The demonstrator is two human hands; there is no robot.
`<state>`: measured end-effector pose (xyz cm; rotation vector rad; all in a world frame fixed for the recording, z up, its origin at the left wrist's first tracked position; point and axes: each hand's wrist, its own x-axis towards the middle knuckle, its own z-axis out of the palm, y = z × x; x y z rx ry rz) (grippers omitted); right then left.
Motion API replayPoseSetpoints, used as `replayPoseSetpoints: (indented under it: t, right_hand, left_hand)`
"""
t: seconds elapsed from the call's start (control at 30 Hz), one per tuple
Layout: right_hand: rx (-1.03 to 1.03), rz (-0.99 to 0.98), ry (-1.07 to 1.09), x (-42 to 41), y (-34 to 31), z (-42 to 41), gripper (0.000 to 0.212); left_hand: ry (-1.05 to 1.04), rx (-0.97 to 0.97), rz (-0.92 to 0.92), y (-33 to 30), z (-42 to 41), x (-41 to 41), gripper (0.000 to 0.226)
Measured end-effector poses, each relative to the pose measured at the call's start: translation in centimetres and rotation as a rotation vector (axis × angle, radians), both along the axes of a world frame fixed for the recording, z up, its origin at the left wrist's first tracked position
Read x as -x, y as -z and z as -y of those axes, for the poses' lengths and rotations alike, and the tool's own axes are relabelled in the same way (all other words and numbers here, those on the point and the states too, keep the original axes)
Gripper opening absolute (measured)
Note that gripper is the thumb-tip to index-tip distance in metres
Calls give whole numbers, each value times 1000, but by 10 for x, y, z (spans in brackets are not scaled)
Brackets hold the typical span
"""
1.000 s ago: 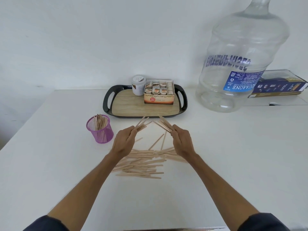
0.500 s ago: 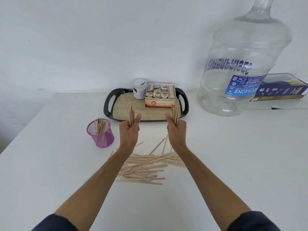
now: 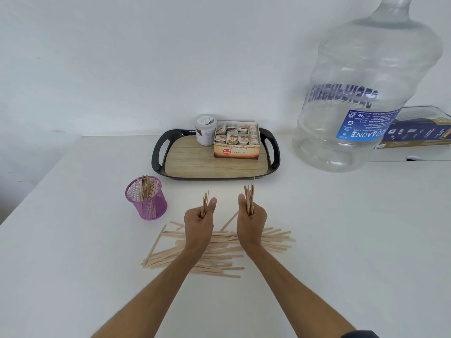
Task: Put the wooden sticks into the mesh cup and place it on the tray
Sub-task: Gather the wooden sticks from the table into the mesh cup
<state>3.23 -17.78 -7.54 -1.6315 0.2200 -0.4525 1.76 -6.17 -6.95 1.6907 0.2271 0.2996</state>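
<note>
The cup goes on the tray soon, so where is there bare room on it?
The tray's front and left wood surface is bare, bordered by the left handle and front rim. Its back right is crowded with the tea box and white jar. The cup stands on the table, left of the tray's front.

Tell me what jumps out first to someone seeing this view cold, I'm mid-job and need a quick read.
Two fists at centre: the left hand and right hand each grip an upright bundle of wooden sticks above the loose pile of sticks on the white table. To the left stands the purple mesh cup, already holding sticks, in front of the tray. A huge clear water jug looms at right.
</note>
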Motion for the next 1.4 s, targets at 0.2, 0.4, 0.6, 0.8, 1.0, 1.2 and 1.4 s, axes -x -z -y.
replayPoseSetpoints:
  t: [0.2, 0.4, 0.6, 0.8, 1.0, 1.2, 1.4]
  right_hand:
    - [-25, -39, 2, -2, 0, 1, 62]
    - [-54, 46, -18, -1, -8, -1, 55]
    - [-60, -3, -40, 0, -8, -4, 57]
    - [14, 5, -85, -17, -31, -3, 61]
    - [57, -87, -92, -12, -19, -5, 62]
    - [101, -30, -119, -14, -23, -5, 59]
    - [407, 12, -198, -21, -29, 1, 53]
  left_hand:
    - [4, 7, 47, 4, 0, 0, 70]
    - [-21, -42, 95, 0, -1, -1, 60]
    - [-38, -65, 44, 4, 5, 3, 61]
    - [-40, -22, 78, -6, 1, -4, 64]
    - [-11, -39, 29, 3, 4, 1, 64]
    - [-2, -35, -8, 8, 5, 6, 61]
    - [29, -34, 3, 6, 8, 4, 63]
